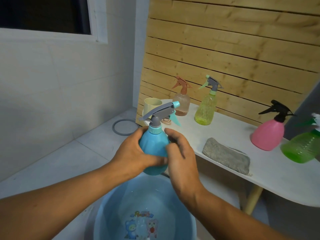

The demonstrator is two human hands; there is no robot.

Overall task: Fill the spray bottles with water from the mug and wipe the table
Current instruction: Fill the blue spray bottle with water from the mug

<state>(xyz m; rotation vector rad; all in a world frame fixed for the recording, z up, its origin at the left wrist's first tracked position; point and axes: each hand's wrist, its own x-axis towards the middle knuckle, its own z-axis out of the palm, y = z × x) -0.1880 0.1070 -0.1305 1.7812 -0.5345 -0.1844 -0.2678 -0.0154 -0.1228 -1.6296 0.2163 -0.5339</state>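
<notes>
Both hands hold the round blue plastic spray bottle with grey trigger head (153, 146) upright above the light blue plastic basin (110, 210) with cartoon pictures on its bottom. The left hand (131, 153) has its fingers curled around the bottle's left side; the right hand (180, 153) grips the right side. On the white tabletop (242, 135) stand a cream mug (152, 104), a peach bottle (181, 101), a yellow-green bottle (206, 106), a pink bottle (268, 132) and a green bottle (303, 146). A grey folded cloth (226, 155) lies near the front edge.
</notes>
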